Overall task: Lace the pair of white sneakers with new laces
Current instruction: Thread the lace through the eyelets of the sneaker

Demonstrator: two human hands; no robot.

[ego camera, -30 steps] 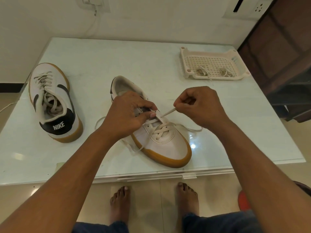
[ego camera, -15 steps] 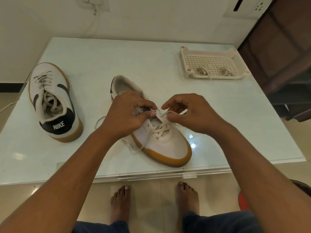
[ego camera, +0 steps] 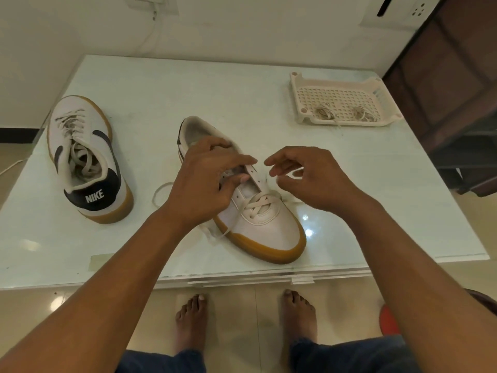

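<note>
A pale glass-topped table (ego camera: 242,98) stands against a cream wall, and at its middle lies the half-laced sneaker (ego camera: 271,232), white with a gum-coloured sole, flat on that sole. Its long axis runs on a diagonal: the heel sits farther off and to the person's left, while the toe points toward the person and to the right, close to the table's near edge. A cream lace (ego camera: 259,204) crosses the lowest eyelets near the toe, and the eyelets above show as open holes. One loose run of it loops out over the glass on the shoe's left side, and another trails past the sole on the same side. The left hand (ego camera: 207,181) grasps the shoe at its throat, fingers curled over the tongue and eyelet flap, thumb pressed in below them. The right hand (ego camera: 312,176) hovers just beside the right flap, fingers curled, with a short strand of the lace pinched among them. Well to the left, the second sneaker (ego camera: 80,146) rests laced, its toe pointing away and its dark heel, marked NIKE, toward the person. Near the far right corner sits a white perforated tray (ego camera: 336,82) with two lace bundles (ego camera: 325,113) in it. Below the table edge, two bare feet (ego camera: 191,316) stand on the tiled floor.
</note>
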